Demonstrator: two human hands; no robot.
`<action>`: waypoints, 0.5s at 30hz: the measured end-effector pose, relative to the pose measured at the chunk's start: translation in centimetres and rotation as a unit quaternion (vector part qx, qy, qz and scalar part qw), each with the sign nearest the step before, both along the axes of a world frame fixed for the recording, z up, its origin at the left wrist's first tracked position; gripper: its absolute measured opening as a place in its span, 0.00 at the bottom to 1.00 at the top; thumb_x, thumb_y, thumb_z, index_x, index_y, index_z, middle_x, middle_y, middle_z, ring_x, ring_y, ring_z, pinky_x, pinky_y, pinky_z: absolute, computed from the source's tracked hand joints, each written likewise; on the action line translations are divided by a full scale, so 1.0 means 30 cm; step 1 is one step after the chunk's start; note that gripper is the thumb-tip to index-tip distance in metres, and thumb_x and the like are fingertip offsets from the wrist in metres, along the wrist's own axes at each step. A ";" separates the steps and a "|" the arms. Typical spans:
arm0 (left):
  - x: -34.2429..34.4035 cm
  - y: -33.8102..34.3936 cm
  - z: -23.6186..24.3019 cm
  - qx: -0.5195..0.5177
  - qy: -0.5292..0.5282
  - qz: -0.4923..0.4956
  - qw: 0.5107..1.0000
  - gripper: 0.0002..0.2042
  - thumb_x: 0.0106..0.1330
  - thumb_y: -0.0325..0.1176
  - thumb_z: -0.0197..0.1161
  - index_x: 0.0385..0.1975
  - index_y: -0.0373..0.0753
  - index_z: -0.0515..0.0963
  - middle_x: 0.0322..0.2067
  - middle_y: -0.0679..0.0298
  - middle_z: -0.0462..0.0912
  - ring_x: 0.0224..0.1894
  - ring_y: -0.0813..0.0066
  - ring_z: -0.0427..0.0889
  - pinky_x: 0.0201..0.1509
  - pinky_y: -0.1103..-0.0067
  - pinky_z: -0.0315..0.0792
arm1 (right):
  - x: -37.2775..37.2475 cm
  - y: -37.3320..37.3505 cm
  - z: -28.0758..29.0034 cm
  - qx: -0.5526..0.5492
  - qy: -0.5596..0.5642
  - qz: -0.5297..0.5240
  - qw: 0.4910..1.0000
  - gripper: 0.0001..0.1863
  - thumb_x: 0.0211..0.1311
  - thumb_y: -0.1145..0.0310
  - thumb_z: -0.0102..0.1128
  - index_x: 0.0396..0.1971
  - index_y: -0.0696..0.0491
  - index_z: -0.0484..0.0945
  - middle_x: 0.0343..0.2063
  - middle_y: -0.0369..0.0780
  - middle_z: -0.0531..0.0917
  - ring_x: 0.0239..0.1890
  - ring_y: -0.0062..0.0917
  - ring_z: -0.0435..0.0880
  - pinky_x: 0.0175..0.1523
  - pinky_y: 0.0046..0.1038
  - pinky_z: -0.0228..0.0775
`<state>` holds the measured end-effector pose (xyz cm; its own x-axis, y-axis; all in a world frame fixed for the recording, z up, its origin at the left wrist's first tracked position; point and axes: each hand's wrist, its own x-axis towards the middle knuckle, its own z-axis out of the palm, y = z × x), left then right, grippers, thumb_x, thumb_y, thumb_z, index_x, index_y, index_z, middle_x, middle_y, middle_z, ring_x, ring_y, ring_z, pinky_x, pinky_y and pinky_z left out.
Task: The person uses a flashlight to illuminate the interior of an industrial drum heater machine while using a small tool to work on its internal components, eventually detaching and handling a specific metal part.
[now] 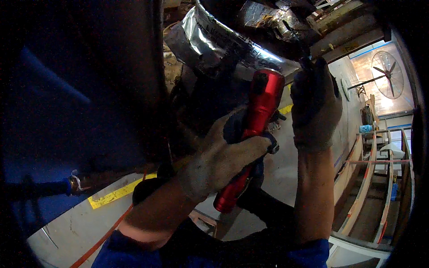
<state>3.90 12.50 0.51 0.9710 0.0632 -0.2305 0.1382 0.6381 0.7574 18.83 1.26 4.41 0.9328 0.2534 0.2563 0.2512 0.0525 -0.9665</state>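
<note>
My left hand (pixel 223 156), in a light work glove with dark-coated fingers, wraps around a red flashlight (pixel 261 105). The flashlight is tilted, its wide head up toward a shiny curved metal band (pixel 210 42) and its tail down by my wrist. To the right my right hand (pixel 315 105), gloved alike, is raised to the band's right end. Its dark fingers are bent and closed at a dark part there; what they hold is lost in shadow. Above the band, a crumpled foil-like piece (pixel 281 20) catches bright light.
A large dark blue surface (pixel 80 120) fills the left side, with a pipe-like fitting (pixel 73 184) low on it. A yellow strip (pixel 118 191) and an orange cord (pixel 105 239) lie below. At right are a slatted frame (pixel 364 187) and a big fan (pixel 388 73).
</note>
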 end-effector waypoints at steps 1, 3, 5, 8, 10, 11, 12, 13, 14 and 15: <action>0.002 0.001 -0.006 -0.003 -0.017 -0.005 1.000 0.18 0.64 0.33 0.62 0.53 0.36 0.71 0.31 0.66 0.78 0.30 0.79 0.77 0.34 0.78 0.74 | -0.009 0.008 -0.001 0.015 0.013 0.005 1.000 0.15 0.68 0.72 0.56 0.53 0.59 0.75 0.26 0.35 0.81 0.30 0.18 0.80 0.35 0.22 0.74; 0.010 0.008 -0.038 -0.008 -0.049 -0.014 0.999 0.18 0.64 0.33 0.62 0.53 0.36 0.71 0.32 0.66 0.79 0.31 0.79 0.77 0.36 0.78 0.74 | -0.022 0.027 0.003 0.039 0.049 0.003 0.998 0.16 0.69 0.73 0.54 0.55 0.59 0.74 0.27 0.35 0.81 0.30 0.19 0.80 0.36 0.22 0.75; 0.005 -0.007 -0.052 -0.020 -0.045 0.015 0.999 0.18 0.65 0.33 0.61 0.52 0.36 0.71 0.33 0.65 0.79 0.32 0.79 0.77 0.37 0.77 0.74 | -0.021 0.024 -0.009 0.008 -0.003 -0.008 1.000 0.14 0.70 0.71 0.53 0.53 0.59 0.76 0.27 0.36 0.82 0.28 0.19 0.79 0.34 0.21 0.74; 0.011 -0.014 -0.075 -0.020 -0.060 0.027 0.998 0.18 0.64 0.34 0.61 0.52 0.37 0.71 0.33 0.65 0.79 0.32 0.79 0.77 0.38 0.78 0.73 | 0.010 0.008 -0.039 -0.056 -0.066 -0.044 0.995 0.14 0.72 0.65 0.52 0.44 0.59 0.80 0.25 0.35 0.81 0.23 0.17 0.77 0.30 0.20 0.70; 0.016 -0.007 -0.077 -0.009 -0.072 0.019 0.997 0.19 0.64 0.34 0.62 0.53 0.37 0.71 0.33 0.65 0.78 0.32 0.79 0.77 0.38 0.78 0.73 | 0.013 0.009 -0.046 -0.086 -0.083 -0.065 0.991 0.17 0.73 0.60 0.51 0.39 0.59 0.81 0.22 0.35 0.80 0.21 0.16 0.75 0.28 0.20 0.67; 0.018 0.001 -0.072 -0.002 -0.075 0.012 0.997 0.19 0.64 0.35 0.62 0.53 0.37 0.71 0.33 0.65 0.78 0.32 0.79 0.77 0.38 0.78 0.73 | 0.003 0.018 -0.052 -0.099 -0.091 -0.071 0.988 0.19 0.73 0.58 0.51 0.36 0.58 0.82 0.21 0.34 0.79 0.21 0.16 0.75 0.27 0.20 0.65; 0.020 0.007 -0.069 0.006 -0.079 0.005 0.997 0.19 0.64 0.35 0.62 0.53 0.37 0.71 0.33 0.65 0.78 0.32 0.79 0.77 0.38 0.78 0.73 | -0.001 0.024 -0.056 -0.111 -0.100 -0.077 0.986 0.21 0.73 0.55 0.50 0.33 0.58 0.82 0.19 0.34 0.78 0.20 0.15 0.74 0.26 0.19 0.63; 0.019 0.013 -0.069 0.011 -0.076 0.003 0.997 0.20 0.63 0.36 0.62 0.53 0.37 0.71 0.32 0.65 0.78 0.32 0.79 0.77 0.37 0.78 0.73 | 0.002 0.027 -0.059 -0.116 -0.114 -0.073 0.984 0.21 0.73 0.55 0.50 0.33 0.58 0.82 0.19 0.34 0.78 0.20 0.15 0.74 0.26 0.19 0.63; 0.018 0.018 -0.070 0.016 -0.074 0.002 0.997 0.20 0.63 0.36 0.63 0.53 0.37 0.71 0.32 0.65 0.78 0.32 0.78 0.77 0.37 0.77 0.73 | 0.010 0.030 -0.062 -0.121 -0.129 -0.068 0.982 0.21 0.73 0.55 0.50 0.32 0.58 0.82 0.19 0.33 0.78 0.20 0.14 0.74 0.26 0.19 0.63; 0.016 0.022 -0.070 0.022 -0.072 0.000 0.997 0.20 0.63 0.36 0.63 0.53 0.37 0.71 0.32 0.65 0.78 0.32 0.78 0.77 0.37 0.77 0.74 | 0.017 0.031 -0.063 -0.125 -0.143 -0.064 0.980 0.21 0.73 0.55 0.51 0.32 0.57 0.82 0.19 0.33 0.77 0.20 0.14 0.73 0.26 0.19 0.63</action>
<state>4.39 13.16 -1.58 0.9938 0.0700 -0.0862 0.0266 0.6041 0.7965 19.33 2.17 2.51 0.8603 0.2281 0.4560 0.5024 -0.2270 -0.8343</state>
